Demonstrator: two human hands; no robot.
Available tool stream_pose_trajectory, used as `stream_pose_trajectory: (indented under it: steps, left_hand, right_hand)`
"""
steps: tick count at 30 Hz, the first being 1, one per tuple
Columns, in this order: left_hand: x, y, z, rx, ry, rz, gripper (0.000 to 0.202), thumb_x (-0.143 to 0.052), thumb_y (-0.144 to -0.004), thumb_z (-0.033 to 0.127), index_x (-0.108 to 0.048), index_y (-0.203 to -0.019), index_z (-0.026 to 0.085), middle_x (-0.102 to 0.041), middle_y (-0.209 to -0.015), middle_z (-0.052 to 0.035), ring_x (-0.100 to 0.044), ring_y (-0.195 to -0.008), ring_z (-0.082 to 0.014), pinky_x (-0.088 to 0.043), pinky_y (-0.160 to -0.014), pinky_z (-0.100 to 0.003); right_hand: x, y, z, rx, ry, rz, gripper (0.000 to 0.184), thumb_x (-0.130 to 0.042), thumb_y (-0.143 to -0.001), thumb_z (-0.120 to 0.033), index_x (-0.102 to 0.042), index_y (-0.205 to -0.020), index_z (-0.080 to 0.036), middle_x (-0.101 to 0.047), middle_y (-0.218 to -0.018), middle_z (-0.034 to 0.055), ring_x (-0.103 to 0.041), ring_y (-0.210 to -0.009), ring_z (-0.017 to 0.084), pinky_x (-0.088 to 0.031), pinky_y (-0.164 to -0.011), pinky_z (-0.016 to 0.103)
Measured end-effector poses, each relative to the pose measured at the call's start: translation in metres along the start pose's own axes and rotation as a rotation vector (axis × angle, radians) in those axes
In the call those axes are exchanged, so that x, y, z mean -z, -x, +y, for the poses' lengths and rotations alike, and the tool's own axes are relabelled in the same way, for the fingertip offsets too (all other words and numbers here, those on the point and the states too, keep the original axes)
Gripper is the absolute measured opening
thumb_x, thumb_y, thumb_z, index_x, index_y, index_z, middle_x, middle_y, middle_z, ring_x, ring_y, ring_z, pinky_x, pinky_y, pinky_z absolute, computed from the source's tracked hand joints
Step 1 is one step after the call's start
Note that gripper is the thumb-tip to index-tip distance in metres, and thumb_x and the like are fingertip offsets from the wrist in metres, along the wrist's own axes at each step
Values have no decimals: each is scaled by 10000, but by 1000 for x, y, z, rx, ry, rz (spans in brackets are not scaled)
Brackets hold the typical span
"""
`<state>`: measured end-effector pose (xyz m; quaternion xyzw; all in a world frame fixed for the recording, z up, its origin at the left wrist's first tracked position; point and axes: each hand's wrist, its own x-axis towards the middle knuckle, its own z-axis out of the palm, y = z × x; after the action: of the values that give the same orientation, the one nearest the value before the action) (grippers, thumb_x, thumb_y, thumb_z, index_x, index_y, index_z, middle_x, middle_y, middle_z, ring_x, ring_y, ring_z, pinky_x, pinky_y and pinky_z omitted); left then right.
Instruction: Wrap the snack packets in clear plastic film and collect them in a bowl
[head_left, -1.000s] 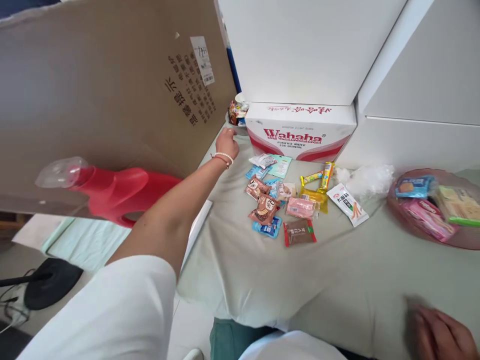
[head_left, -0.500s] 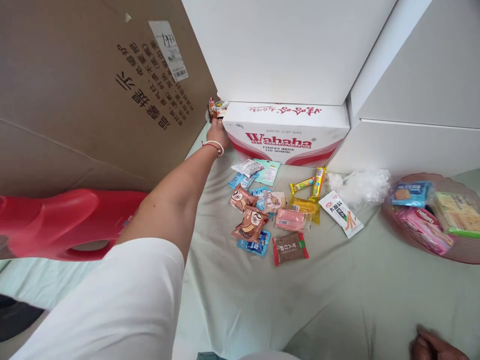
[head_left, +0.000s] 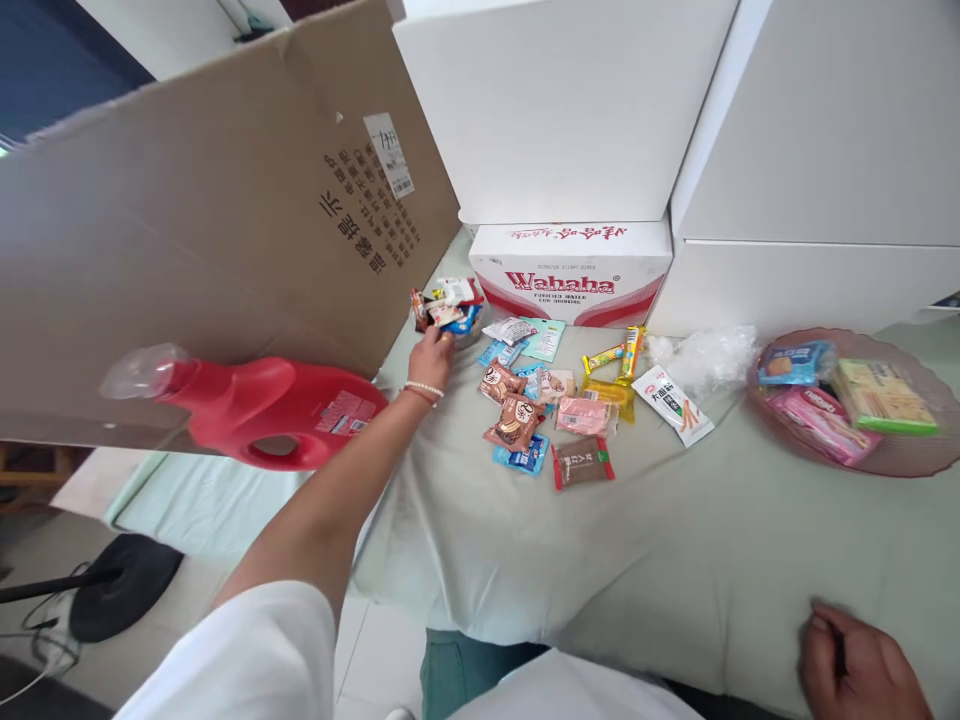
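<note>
My left hand is closed on the near rim of a small clear bowl, just left of the water carton. Packaged snacks in red, white, brown and blue wrappers fill this bowl; my fingertips are partly hidden against it. To the right of that hand, loose snack packets lie on the cloth: brown cookie packs, a pink pack, a brown-and-red pouch and a white pouch. My right hand rests curled on the cloth at the lower right, with nothing visible in it.
A white Wahaha carton stands against white cabinets. A cardboard sheet and a red jug are at the left. Crumpled clear plastic lies beside a pink translucent plate holding snack packs.
My left hand has drawn the bowl of snacks nearer, out from the gap beside the carton. The view has shifted, showing more floor and the whole jug. My right hand stays at the lower right.
</note>
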<state>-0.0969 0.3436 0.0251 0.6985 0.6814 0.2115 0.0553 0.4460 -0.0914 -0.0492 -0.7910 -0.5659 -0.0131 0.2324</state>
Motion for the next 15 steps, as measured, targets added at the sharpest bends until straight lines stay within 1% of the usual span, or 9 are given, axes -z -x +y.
stream_pose_trajectory:
  steps: [2, 5, 7, 9, 11, 12, 14, 15]
  left_hand:
    - [15, 37, -2, -25, -2, 14, 237, -500, -960, 369, -660, -892, 208, -681, -1095, -141, -629, -969, -274, -401, -803, -337]
    - [39, 89, 2, -72, 7, 36, 302, -473, -958, 425, -683, -888, 219, -698, -1048, -150, -626, -936, -285, -411, -836, -371]
    - [56, 118, 9, -99, 16, 56, 333, -474, -953, 456, -703, -892, 222, -706, -1058, -160, -630, -920, -284, -421, -853, -387]
    - [72, 140, 23, -120, 37, 84, 337, -504, -943, 483, -720, -888, 230, -714, -1074, -157, -635, -922, -278, -433, -862, -387]
    - [83, 151, 43, -119, 146, 115, 294, -591, -913, 497, -736, -889, 242, -718, -1087, -135, -639, -956, -269, -446, -869, -371]
    - [85, 152, 57, -97, 253, 125, 261, -654, -885, 493, -743, -888, 247, -718, -1087, -117, -639, -968, -258, -454, -868, -356]
    - [80, 144, 87, 20, 571, 119, 219, -785, -804, 450, -746, -870, 245, -710, -1048, -77, -639, -931, -221, -469, -835, -313]
    - [73, 137, 102, 131, 780, 102, 219, -830, -765, 417, -737, -844, 235, -701, -1001, -54, -625, -842, -183, -472, -777, -287]
  right_hand:
    - [2, -2, -5, 56, 38, 4, 246, -513, -903, -389, -664, -1041, -254, -712, -977, 148, -685, -895, 413, -556, -816, 571]
    - [2, -4, -5, 114, 33, 21, 230, -502, -913, -368, -658, -1023, -239, -719, -944, 139, -688, -880, 379, -563, -854, 541]
    - [1, -5, -3, 131, 11, 29, 216, -505, -914, -359, -655, -1014, -241, -719, -929, 126, -688, -864, 357, -567, -859, 521]
    - [0, -5, -2, 137, -4, 36, 210, -501, -921, -352, -655, -1009, -239, -721, -928, 124, -687, -864, 347, -569, -857, 510]
    - [-1, -6, -3, 146, -15, 38, 218, -496, -927, -349, -659, -1010, -231, -724, -932, 128, -686, -869, 343, -571, -864, 508]
    - [0, -6, -4, 146, -18, 42, 223, -495, -929, -348, -663, -1012, -227, -723, -932, 129, -685, -874, 341, -571, -869, 508]
    - [0, -6, -5, 143, -32, 49, 226, -497, -932, -347, -668, -1016, -225, -722, -933, 126, -686, -884, 337, -571, -874, 504]
    - [0, -6, -5, 140, -39, 50, 224, -500, -934, -346, -669, -1019, -226, -721, -937, 123, -687, -889, 334, -571, -872, 501]
